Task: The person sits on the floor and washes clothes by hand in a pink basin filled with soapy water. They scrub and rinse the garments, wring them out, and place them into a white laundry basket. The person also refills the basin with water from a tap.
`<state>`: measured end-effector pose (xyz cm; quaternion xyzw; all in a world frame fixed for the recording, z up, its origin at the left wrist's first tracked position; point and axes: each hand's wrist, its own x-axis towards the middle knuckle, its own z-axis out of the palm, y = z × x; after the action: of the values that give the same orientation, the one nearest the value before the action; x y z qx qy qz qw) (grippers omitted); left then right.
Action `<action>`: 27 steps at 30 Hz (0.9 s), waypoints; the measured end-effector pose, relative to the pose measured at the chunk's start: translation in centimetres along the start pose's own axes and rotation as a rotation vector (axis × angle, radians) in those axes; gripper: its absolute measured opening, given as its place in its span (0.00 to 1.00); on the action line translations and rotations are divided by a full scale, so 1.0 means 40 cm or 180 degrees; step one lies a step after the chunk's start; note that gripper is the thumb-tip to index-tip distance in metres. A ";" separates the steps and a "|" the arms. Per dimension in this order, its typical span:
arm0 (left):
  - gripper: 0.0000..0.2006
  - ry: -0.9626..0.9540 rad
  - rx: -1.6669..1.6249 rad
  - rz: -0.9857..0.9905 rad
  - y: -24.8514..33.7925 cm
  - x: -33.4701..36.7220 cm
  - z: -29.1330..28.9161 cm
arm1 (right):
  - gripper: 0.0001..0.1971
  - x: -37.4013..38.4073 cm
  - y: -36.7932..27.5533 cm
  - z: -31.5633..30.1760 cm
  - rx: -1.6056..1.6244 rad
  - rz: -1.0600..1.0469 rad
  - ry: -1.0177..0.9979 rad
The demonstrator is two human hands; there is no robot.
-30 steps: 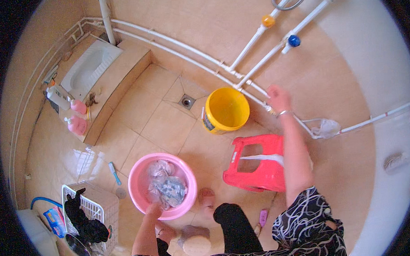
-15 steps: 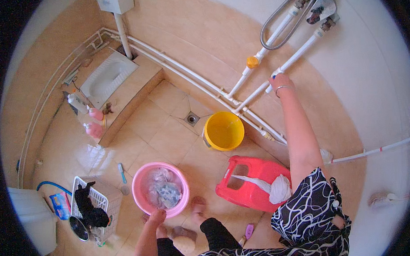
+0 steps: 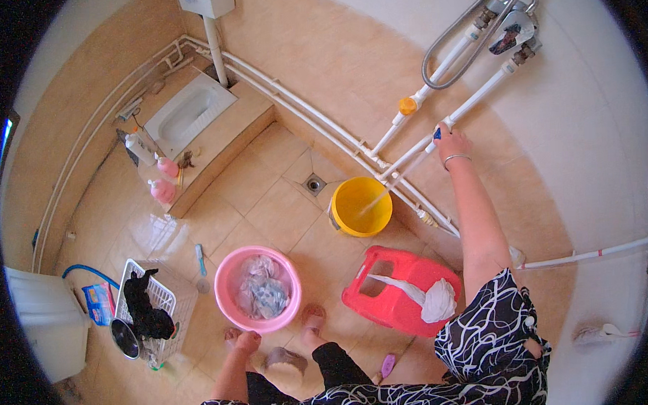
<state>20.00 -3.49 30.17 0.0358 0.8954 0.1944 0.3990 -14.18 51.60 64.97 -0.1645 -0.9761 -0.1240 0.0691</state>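
My right hand [image 3: 453, 142], with a bracelet on its wrist, reaches out to the wall and is closed round the blue handle of a tap [image 3: 437, 133]. A thin stream of water [image 3: 402, 182] falls from the tap into a yellow bucket [image 3: 336, 205] on the floor by the wall. My left hand [image 3: 247, 342] hangs low by my knee, just in front of a pink basin [image 3: 223, 306]. Its fingers look curled, with nothing visible in them. Wet pale and bluish cloth [image 3: 264, 289] lies in the basin.
A red plastic stool [image 3: 392, 300] bears a twisted white cloth [image 3: 437, 302]. A white basket [image 3: 159, 280] with black cloth [image 3: 148, 312] stands left of the basin. A brush [image 3: 200, 258] lies between them. Beyond are a floor drain [image 3: 314, 183] and a raised squat toilet [image 3: 192, 111].
Water now runs from the tap into the yellow bucket; no stream showed before. My right hand stays at the tap handle. The whole view has shifted slightly.
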 end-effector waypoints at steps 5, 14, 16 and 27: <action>0.11 0.0202 -0.0523 -0.0045 -0.116 -0.053 -0.017 | 0.23 -0.173 -0.121 -0.011 0.0363 -0.0128 0.0363; 0.12 0.0177 -0.1244 0.0048 -0.248 -0.190 -0.098 | 0.18 -0.886 -0.165 0.055 0.0481 0.0422 -0.1223; 0.12 0.0024 -0.1379 -0.0115 -0.380 -0.253 -0.100 | 0.18 -1.078 -0.196 0.100 0.0719 0.0415 -0.1578; 0.10 -0.0608 -0.2853 -0.1747 -0.913 -0.577 -0.119 | 0.10 -1.912 -0.344 0.250 0.1366 0.1101 -0.3452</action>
<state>35.53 -43.73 35.46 -0.3562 0.6607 0.4421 0.4910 51.83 18.41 38.91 -0.3428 -0.8345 0.1900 -0.3872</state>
